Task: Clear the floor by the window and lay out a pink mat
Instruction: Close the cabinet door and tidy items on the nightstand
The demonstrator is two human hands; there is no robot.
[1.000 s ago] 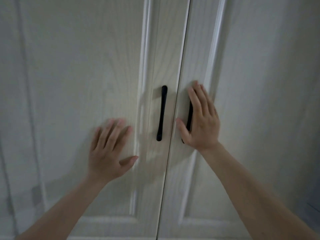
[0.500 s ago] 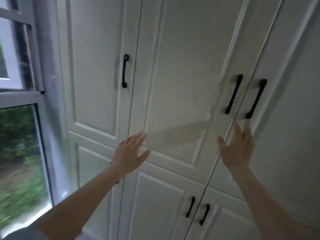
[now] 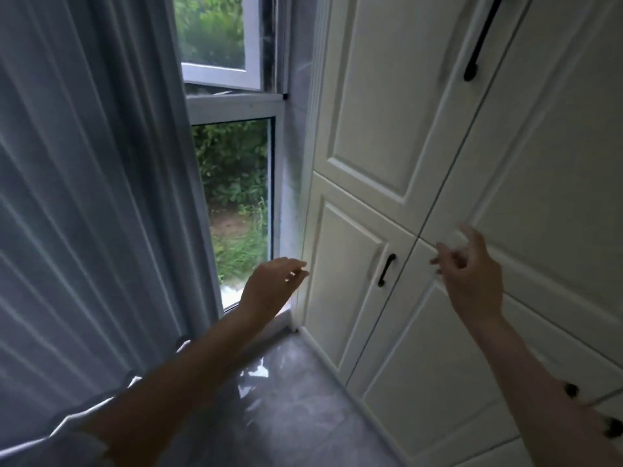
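The glossy grey marble-patterned tile floor [image 3: 296,399] by the window is seen in the lower middle of the view, bounded on the right by the cabinet base and on the left by the curtain hem; a bright reflection lies on it near the window corner. No pink mat can be made out in the view.

The left hand [image 3: 269,288] is held above the far edge of that floor, in front of the lower window pane, with fingers loosely extended and slightly drooped; nothing is held in it. The right hand [image 3: 472,278] is raised before the cabinet doors, its fingers spread and loosely bent, and nothing is gripped; whether the door is touched cannot be told, as the fingers are blurred.

The tall white-framed window [image 3: 236,183] shows green shrubs outside, and an upper sash stands ajar. The pale grey-blue pleated curtain [image 3: 84,197] hangs along the left side. The cream panelled cabinet doors [image 3: 381,112] fill the right side, fitted with a short black bar handle [image 3: 386,270] between the two hands and a longer black handle [image 3: 480,42] near the top edge.
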